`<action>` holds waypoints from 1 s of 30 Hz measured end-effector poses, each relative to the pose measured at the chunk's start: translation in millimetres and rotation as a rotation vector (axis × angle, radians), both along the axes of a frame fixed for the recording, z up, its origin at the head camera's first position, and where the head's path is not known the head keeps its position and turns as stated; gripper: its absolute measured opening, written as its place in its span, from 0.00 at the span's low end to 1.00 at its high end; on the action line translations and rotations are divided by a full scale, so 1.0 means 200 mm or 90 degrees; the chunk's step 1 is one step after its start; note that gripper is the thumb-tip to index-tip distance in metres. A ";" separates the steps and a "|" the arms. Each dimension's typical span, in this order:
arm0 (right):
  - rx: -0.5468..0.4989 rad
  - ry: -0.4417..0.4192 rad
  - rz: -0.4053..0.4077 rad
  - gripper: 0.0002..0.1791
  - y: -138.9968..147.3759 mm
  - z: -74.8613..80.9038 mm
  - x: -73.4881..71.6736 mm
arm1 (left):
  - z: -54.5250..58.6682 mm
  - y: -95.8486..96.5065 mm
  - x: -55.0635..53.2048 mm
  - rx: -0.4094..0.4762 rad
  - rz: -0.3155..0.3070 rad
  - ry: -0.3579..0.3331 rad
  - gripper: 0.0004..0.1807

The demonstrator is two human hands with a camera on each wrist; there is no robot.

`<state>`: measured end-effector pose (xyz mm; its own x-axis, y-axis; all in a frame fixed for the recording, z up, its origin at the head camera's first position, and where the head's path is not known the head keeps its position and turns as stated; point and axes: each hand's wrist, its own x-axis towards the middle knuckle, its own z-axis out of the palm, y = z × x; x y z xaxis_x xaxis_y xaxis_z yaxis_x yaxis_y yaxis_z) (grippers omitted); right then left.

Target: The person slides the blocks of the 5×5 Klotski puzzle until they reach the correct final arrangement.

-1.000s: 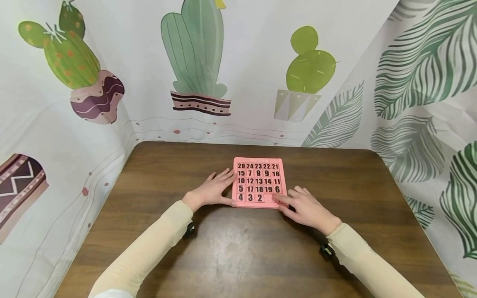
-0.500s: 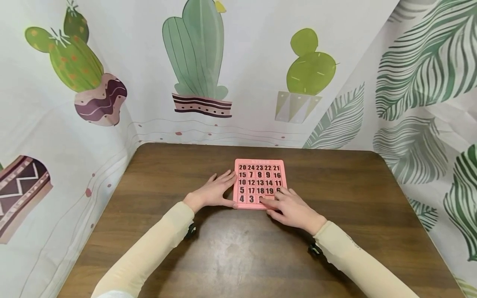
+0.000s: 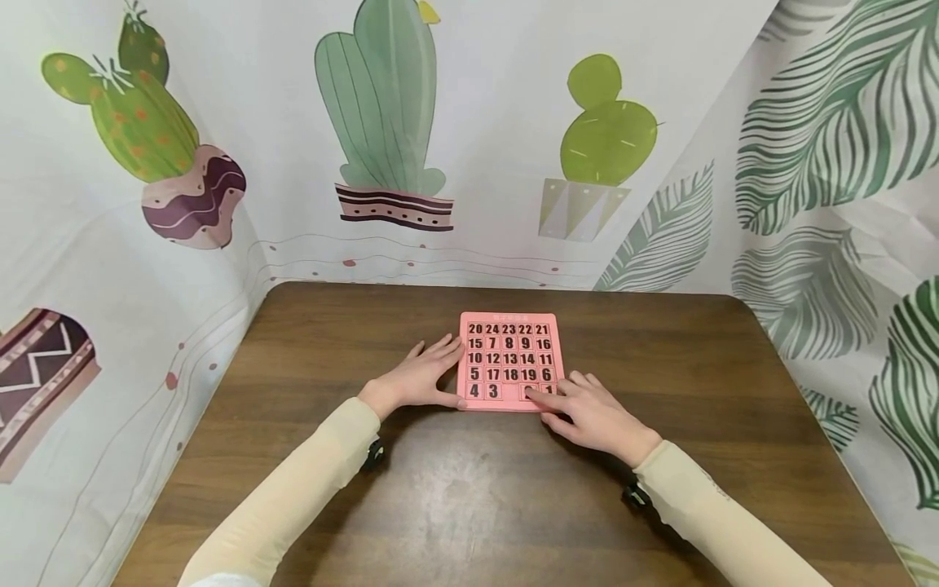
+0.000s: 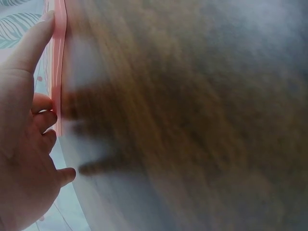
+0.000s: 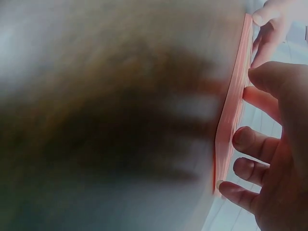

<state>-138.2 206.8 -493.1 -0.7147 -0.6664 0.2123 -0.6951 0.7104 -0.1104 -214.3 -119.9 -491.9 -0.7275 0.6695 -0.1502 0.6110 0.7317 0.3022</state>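
At one board (image 3: 509, 359), two hands (image 3: 416, 380) (image 3: 597, 413)

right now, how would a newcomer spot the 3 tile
On the brown table lies a pink number board. In its bottom row in the head view, find the 3 tile, just right of the 4 tile. Its lone black 3 and the gap directly on its right set it apart.

The pink number board (image 3: 509, 366), flanked by left hand (image 3: 416, 380) and right hand (image 3: 603, 417), can be reached from the table's (image 3: 455, 497) far edge.
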 end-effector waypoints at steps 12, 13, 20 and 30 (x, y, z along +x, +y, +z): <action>-0.039 0.043 0.023 0.17 -0.04 0.01 -0.01 | 0.00 0.00 0.00 -0.007 -0.002 0.015 0.60; -0.044 0.044 0.028 0.16 -0.06 0.02 -0.01 | 0.00 0.00 0.00 -0.007 -0.001 0.014 0.59; -0.029 0.050 0.050 0.17 -0.17 0.03 -0.04 | 0.01 0.00 0.01 -0.001 0.003 -0.001 0.59; 0.017 0.045 0.061 0.20 -0.28 0.01 -0.04 | 0.01 0.00 0.01 -0.005 0.007 -0.005 0.58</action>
<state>-146.4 150.1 -491.6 -0.6320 -0.7365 0.2410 -0.7649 0.6428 -0.0414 -212.5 -119.1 -489.9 -0.7332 0.6607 -0.1608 0.6009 0.7403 0.3014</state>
